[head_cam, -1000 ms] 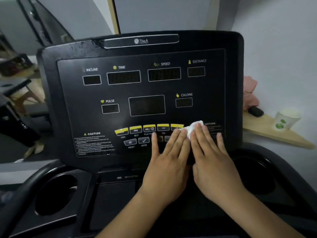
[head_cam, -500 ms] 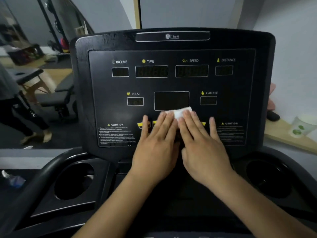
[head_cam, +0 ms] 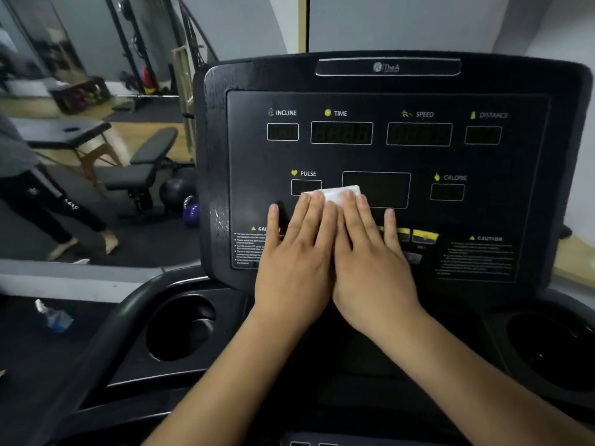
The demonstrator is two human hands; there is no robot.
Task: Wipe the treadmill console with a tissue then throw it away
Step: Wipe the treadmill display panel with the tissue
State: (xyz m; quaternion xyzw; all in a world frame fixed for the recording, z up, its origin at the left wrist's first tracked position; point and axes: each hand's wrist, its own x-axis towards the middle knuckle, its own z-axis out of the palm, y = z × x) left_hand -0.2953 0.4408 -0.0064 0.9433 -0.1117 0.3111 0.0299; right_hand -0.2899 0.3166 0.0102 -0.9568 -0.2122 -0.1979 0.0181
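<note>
Head view looked down on a black treadmill console [head_cam: 386, 149]. The left hand [head_cam: 296, 252] and right hand [head_cam: 370, 252] lay flat on its lower panel, side by side and touching, fingers straight, grasping nothing. Their fingertips pressed a folded white tissue [head_cam: 338, 192] against the console, across the gap between the PULSE window [head_cam: 306, 187] and the large centre display [head_cam: 383, 188]. A round cup holder [head_cam: 180, 329] sat lower left. Another person's legs [head_cam: 48, 214] stood far left.
</note>
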